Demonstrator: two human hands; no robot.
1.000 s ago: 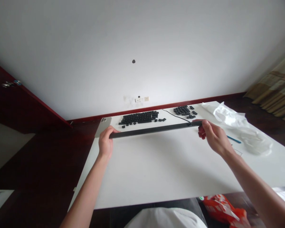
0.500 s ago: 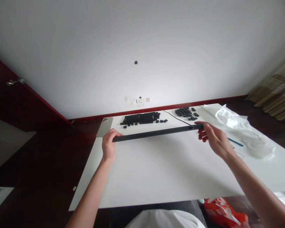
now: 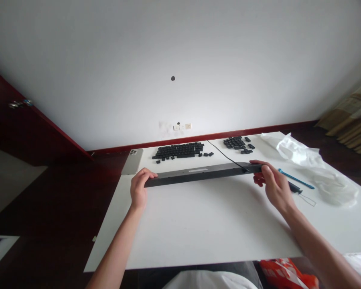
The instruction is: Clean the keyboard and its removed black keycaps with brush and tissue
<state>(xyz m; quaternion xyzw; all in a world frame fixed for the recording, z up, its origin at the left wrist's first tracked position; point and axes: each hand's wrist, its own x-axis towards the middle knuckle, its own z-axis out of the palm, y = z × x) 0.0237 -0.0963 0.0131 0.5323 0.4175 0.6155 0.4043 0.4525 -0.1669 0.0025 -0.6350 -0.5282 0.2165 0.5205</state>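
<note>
Between both hands a long, dark keyboard body [image 3: 195, 176] is held over the table, tilted so that a narrow edge faces me. Part of a grey face with a pale label strip shows behind that edge. My left hand [image 3: 140, 186] grips its left end, and my right hand [image 3: 272, 178] grips the right end. A black cable [image 3: 224, 154] runs from the edge near my right hand to the back of the table. Loose black keycaps [image 3: 180, 150] lie in rows behind the keyboard. A second group of keycaps [image 3: 234, 142] sits at the back right.
The white table [image 3: 198, 228] fills the middle. A phone [image 3: 132, 161] lies at its left edge. To the right are a blue stick-shaped tool [image 3: 297, 179], a dark-handled wire tool [image 3: 295, 188] and crumpled white plastic [image 3: 331, 184]. A red bag [image 3: 287, 275] is below the front edge.
The keyboard has tipped and come down slightly towards me, so more of its grey face and the label show. Both hands still hold its ends.
</note>
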